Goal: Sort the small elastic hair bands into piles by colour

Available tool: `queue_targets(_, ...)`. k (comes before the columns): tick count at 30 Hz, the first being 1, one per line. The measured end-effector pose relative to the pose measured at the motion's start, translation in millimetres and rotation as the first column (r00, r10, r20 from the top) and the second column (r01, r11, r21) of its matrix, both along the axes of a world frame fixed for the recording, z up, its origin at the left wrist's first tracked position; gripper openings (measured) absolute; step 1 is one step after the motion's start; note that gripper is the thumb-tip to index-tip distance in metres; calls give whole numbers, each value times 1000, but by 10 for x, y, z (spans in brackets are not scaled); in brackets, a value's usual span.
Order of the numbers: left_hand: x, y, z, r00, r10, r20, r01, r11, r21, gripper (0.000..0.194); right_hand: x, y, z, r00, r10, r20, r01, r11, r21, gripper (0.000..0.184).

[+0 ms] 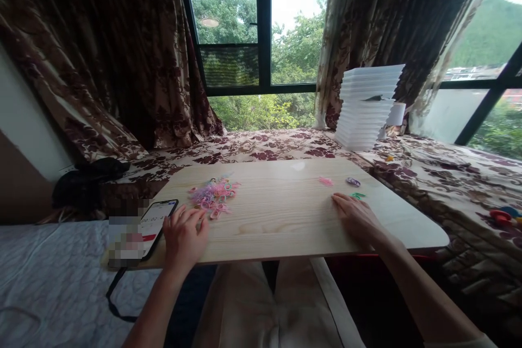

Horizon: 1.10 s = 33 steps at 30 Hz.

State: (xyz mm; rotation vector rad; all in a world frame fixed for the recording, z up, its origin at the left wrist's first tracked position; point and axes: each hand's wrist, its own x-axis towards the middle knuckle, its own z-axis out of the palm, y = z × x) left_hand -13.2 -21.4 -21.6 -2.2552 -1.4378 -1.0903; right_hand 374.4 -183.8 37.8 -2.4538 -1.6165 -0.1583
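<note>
My left hand (185, 232) rests on the light wooden table top (269, 217), fingers spread, beside the phone (157, 225). Just beyond its fingertips lies a loose pile of small pink, purple and pale green loops (214, 196), too small to name exactly. My right hand (359, 220) lies on the right half of the board with its fingers stretched out; nothing shows in it, and its thumb is hidden. Near it are three little groups: pink pieces (325, 181), purple pieces (353, 181) and green pieces (358, 196).
A tall stack of white ridged sheets (365, 109) stands on the flowered window seat (261, 144) behind the table. To the left are a black bag (81, 187) and a quilted bed cover (49, 277). Red and blue objects (503, 217) lie at far right.
</note>
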Motion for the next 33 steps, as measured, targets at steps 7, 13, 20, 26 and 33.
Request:
queue_targets(7, 45, -101, 127, 998, -16, 59, 21, 995, -94, 24, -225, 111, -31, 989, 129, 75, -144, 956, 254, 45)
queue_targets(13, 70, -152, 236, 996, -65, 65, 76, 981, -181, 30, -1154, 756, -117, 793, 609, -21, -570, 753, 329, 46)
queue_targets(20, 87, -155, 235, 994, -107, 35, 113, 962, -249, 25, -1850, 1264, -187, 733, 679, -41, -659, 724, 204, 48)
queue_targets(26, 92, -155, 251, 984, -179, -4, 170, 945, -280, 28, -1811, 1336, -245, 763, 644, -60, -609, 747, 265, 47)
queue_targets(33, 79, -167, 256, 987, -150, 65, 161, 959, -234, 27, -1789, 1317, -275, 728, 685, -25, -641, 693, 331, 51)
